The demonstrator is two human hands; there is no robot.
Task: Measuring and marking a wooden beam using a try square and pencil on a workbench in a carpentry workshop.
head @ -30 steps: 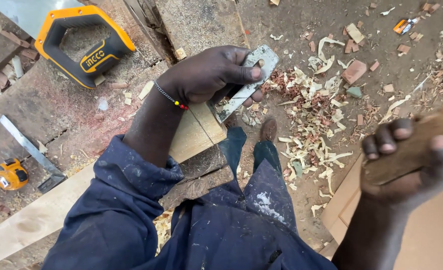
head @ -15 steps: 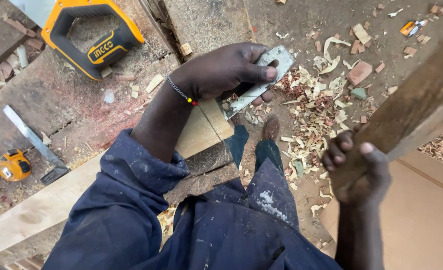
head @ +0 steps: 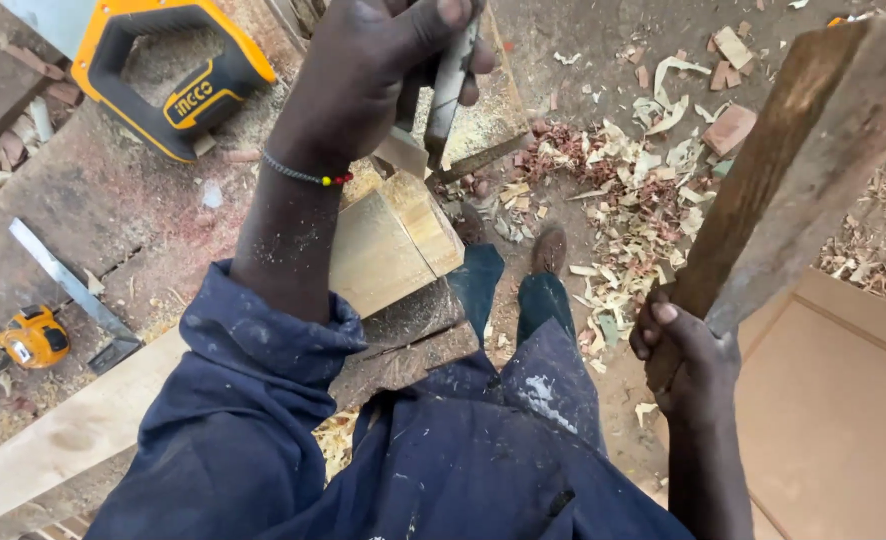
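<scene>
Metal tool: a flat grey tool point(head: 450, 85), near the top of the view above the pale wooden block point(head: 393, 240); its upper end is cut off by the frame, so its kind is hard to tell.
Left hand: the left hand point(head: 373, 75) is closed around the metal tool; a beaded bracelet sits on the wrist.
Right hand: the right hand point(head: 688, 355) grips the lower end of a long brown plank point(head: 783, 170), held tilted upward.
Risk: the plank looks heavy for one hand; it could slip or swing toward the legs; the tool's edge lies close to the fingers.
Surroundings: yellow saw handle point(head: 168, 75), tape measure point(head: 31, 338), shavings point(head: 633, 210) on the ground.
Hidden: the plank's far end runs out of view.
</scene>
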